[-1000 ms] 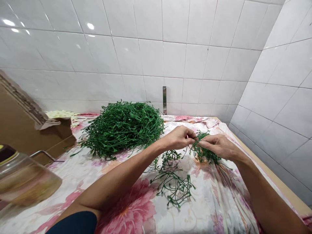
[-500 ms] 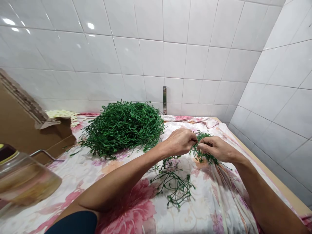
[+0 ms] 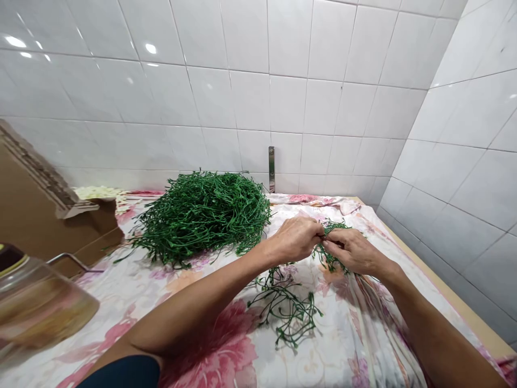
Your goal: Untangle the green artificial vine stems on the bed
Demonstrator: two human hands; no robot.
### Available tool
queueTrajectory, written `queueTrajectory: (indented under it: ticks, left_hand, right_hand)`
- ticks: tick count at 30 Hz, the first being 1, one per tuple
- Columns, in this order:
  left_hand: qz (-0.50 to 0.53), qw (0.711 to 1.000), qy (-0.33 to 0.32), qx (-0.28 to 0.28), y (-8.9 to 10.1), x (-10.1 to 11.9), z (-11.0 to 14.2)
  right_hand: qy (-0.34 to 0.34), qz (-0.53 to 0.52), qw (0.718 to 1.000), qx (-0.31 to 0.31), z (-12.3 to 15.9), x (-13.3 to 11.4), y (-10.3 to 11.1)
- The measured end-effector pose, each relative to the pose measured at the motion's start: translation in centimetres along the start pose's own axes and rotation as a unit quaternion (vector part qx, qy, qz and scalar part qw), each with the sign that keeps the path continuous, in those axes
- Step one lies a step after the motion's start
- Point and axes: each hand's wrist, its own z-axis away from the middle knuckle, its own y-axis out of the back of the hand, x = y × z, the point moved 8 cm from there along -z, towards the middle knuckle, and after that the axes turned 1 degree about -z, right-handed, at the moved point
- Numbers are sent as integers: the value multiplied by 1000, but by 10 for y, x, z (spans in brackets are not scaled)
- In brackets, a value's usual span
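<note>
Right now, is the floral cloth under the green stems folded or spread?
Spread, but not smooth: the floral cloth lies wide beneath the large green-stem pile, with creases below the right hand.

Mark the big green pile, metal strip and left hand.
Big green pile (image 3: pixel 205 215), head view: middle of its mass.
Metal strip (image 3: pixel 271 170), head view: halfway along its length.
Left hand (image 3: pixel 297 237), head view: back of the hand.

Your left hand (image 3: pixel 298 238) and right hand (image 3: pixel 352 250) meet so closely that what lies between them is too small to tell, and the right covers part of the small heap of green artificial stems (image 3: pixel 332 263). The left edge cuts off the clear jar (image 3: pixel 48 304) — blurred as well — and the cardboard box (image 3: pixel 34 196).
</note>
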Motion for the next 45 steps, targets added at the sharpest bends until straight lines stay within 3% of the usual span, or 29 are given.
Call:
queueTrajectory:
  ticks: [5,11,17,23,27,35,38,41,45]
  left_hand:
    - [-36,999,-4,21,-8,-4,-3]
    - [44,999,1,13,-8,-18,-8]
    - [41,999,1,16,-8,-12,-5]
    - [-43,998,45,31,-20,-9,-5]
    - [-42,996,71,22,-32,-16,-7]
    - [1,996,75,40,-34,-23,-10]
    - [24,994,93,50,-32,-34,-10]
    - [49,982,163,80,-20,-61,-8]
    - [137,970,173,101,-3,-85,-9]
  right_hand:
    - [-16,11,999,31,-3,7,-3]
    - [-53,-41,998,22,-4,13,-6]
    - [-69,-37,996,40,-4,15,-5]
    - [-38,65,994,79,-3,12,-10]
    - [-40,161,981,98,-3,10,-20]
    - [-33,184,976,110,-4,16,-27]
    - [-33,159,980,113,-3,12,-26]
    - [-43,95,987,125,-3,9,-21]
    - [-122,-68,981,134,-3,25,-12]
